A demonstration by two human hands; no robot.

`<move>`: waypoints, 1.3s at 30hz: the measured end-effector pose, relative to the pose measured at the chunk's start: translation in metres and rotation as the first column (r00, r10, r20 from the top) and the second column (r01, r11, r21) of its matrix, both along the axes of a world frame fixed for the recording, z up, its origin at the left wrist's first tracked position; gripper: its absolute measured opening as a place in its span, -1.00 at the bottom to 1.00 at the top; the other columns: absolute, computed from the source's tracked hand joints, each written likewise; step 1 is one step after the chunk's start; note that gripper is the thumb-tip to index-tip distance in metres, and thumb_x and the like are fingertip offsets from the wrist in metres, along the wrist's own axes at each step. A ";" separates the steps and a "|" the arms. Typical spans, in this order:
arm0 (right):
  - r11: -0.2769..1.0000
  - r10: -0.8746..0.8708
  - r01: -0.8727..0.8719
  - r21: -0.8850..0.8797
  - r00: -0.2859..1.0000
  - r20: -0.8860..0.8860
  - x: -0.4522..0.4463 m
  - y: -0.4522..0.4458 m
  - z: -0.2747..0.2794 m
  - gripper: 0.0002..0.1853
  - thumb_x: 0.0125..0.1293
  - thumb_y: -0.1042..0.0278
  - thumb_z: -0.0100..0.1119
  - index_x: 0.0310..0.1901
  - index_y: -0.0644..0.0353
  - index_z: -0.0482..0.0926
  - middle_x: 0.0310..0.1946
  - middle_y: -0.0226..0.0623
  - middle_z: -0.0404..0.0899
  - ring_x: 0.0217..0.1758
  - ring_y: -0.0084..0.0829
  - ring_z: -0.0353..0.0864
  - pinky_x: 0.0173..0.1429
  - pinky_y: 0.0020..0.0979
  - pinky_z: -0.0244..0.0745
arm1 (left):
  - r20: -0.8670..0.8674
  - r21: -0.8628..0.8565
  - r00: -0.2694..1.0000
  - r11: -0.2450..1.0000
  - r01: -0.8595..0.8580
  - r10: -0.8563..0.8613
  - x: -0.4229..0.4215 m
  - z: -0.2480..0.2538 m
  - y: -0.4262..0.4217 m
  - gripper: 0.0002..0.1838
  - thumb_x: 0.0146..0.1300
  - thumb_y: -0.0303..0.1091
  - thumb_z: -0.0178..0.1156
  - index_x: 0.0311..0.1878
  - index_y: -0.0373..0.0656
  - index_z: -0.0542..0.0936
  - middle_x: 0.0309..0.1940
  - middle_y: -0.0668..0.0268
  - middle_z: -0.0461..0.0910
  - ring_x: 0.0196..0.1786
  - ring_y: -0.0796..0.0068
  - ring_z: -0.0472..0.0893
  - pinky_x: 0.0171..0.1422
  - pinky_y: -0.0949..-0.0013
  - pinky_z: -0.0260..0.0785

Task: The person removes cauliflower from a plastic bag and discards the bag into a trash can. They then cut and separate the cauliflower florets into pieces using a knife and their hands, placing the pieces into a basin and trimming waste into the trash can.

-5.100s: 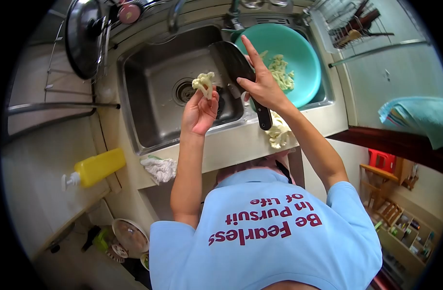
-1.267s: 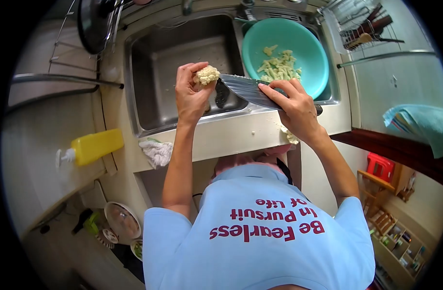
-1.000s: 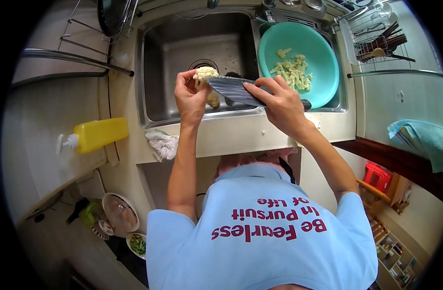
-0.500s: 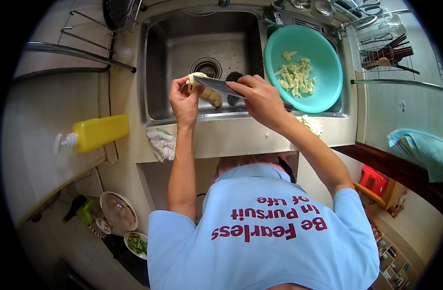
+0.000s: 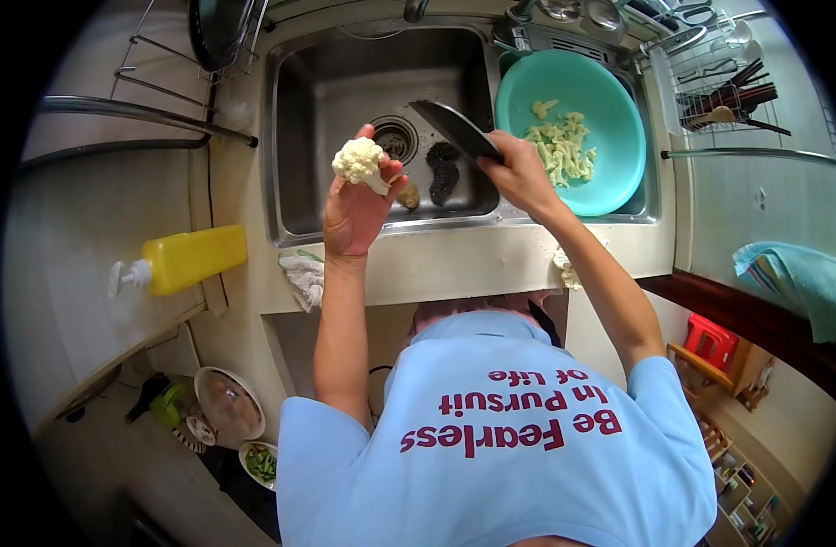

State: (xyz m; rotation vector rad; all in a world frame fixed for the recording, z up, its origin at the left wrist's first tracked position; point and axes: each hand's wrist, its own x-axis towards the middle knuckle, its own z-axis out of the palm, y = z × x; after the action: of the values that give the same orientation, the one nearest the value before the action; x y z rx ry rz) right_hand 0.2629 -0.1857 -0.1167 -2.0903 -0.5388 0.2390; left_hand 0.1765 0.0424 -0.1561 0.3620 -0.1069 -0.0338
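Note:
My left hand (image 5: 356, 214) holds a cauliflower floret (image 5: 358, 161) over the near part of the steel sink (image 5: 317, 100), its stem pointing right. In my right hand (image 5: 520, 173) is a dark-bladed knife (image 5: 456, 129), its blade tilted up and left above the sink, apart from the floret. Cut cauliflower pieces (image 5: 564, 150) lie in the turquoise basin (image 5: 618, 187) at the right. More cauliflower (image 5: 566, 269) rests on the counter edge, partly behind my right forearm. A dark scrubber (image 5: 443, 173) and a brown item (image 5: 409, 195) lie in the sink.
A yellow pump bottle (image 5: 197, 259) stands at the left, and a white cloth (image 5: 305, 278) lies on the counter's front edge. Utensils fill a wire rack (image 5: 728, 100) at the upper right. A turquoise towel (image 5: 792, 273) hangs at the right. Bowls (image 5: 229, 406) sit at the lower left.
The knife has come away from the floret and swung up to the right. My left hand has turned, so the floret's head now faces up and left.

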 end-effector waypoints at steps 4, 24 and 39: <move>0.999 -0.023 0.024 -0.023 0.998 0.054 -0.012 -0.020 0.028 -0.68 0.11 0.61 0.09 -0.06 0.23 0.61 -0.29 -0.10 0.56 -0.22 -0.07 0.55 -0.10 -0.24 0.42 | 0.099 0.006 0.995 1.000 0.019 -0.020 0.011 0.011 -0.015 -0.37 0.38 -0.17 0.06 0.42 -0.18 0.12 0.21 0.01 0.38 0.14 0.25 0.50 0.26 0.22 0.36; 0.912 0.246 -0.039 -0.409 0.848 0.469 -0.045 -0.049 0.096 -0.46 -0.07 0.71 0.15 0.03 0.05 0.60 -0.20 -0.33 0.53 -0.18 -0.28 0.48 -0.19 -0.31 0.52 | 0.000 0.503 0.967 0.836 -0.219 0.254 0.022 0.024 -0.031 -0.53 0.16 -0.65 0.20 0.17 -0.25 0.40 -0.02 0.25 0.54 0.07 0.50 0.53 0.24 0.41 0.37; 0.837 0.370 -0.127 -0.532 0.848 0.380 -0.024 -0.038 0.097 -0.65 0.04 0.60 0.15 -0.10 0.07 0.61 -0.30 -0.33 0.50 -0.18 -0.30 0.48 -0.23 -0.31 0.50 | -0.005 0.649 0.950 0.724 -0.234 0.311 0.031 0.014 -0.030 -0.52 0.15 -0.62 0.24 0.17 -0.30 0.43 -0.01 0.21 0.57 0.07 0.45 0.55 0.29 0.38 0.34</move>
State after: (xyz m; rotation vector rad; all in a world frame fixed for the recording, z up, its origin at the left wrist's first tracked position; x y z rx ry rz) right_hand 0.2391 -0.2240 -0.0199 -2.5870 -1.1645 0.0079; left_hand 0.2074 0.0123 -0.1424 1.0694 0.0812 0.2114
